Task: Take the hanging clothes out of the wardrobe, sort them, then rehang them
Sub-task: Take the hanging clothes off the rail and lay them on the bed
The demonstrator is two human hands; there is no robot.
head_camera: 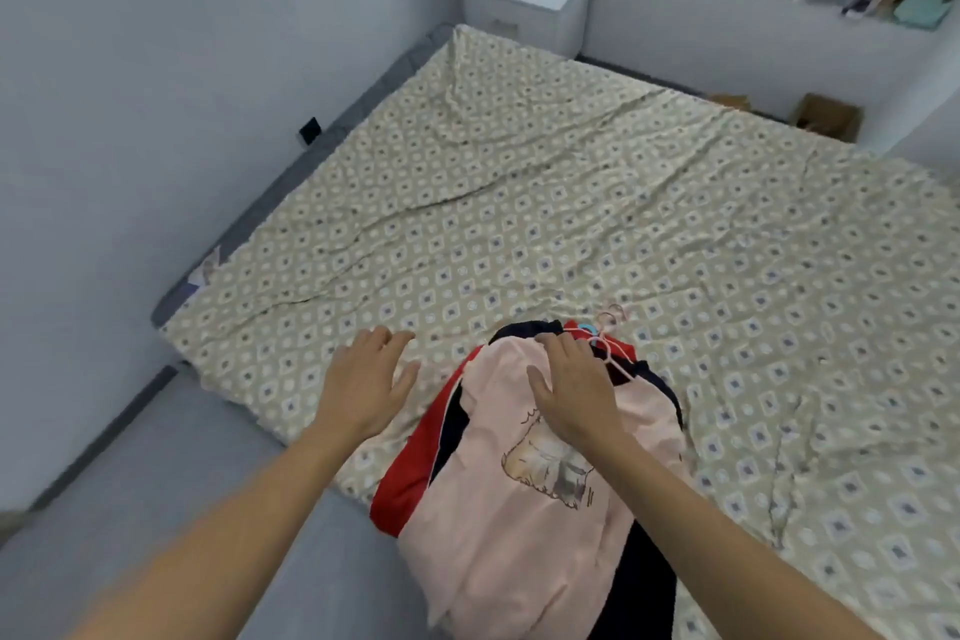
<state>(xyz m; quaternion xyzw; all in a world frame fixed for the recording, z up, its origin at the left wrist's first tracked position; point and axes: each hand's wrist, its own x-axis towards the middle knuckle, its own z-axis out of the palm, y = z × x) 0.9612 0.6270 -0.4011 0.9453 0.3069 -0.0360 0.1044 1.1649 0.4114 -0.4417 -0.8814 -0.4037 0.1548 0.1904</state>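
Observation:
A pile of clothes lies on the near edge of the bed (571,203). On top is a pale pink shirt (519,525) with a cartoon print; under it show a red garment (410,463) and a dark navy garment (644,582). Pink and white hangers (613,343) stick out at the pile's far end. My right hand (571,390) rests flat on the pink shirt near the hangers, fingers straight. My left hand (363,379) hovers open over the sheet, just left of the pile, holding nothing.
The bed has a beige patterned sheet, wrinkled. A grey wall runs along its left side. A white nightstand (524,5) stands at the far corner, a cardboard box (831,117) at the far right. Grey floor (197,473) lies at lower left.

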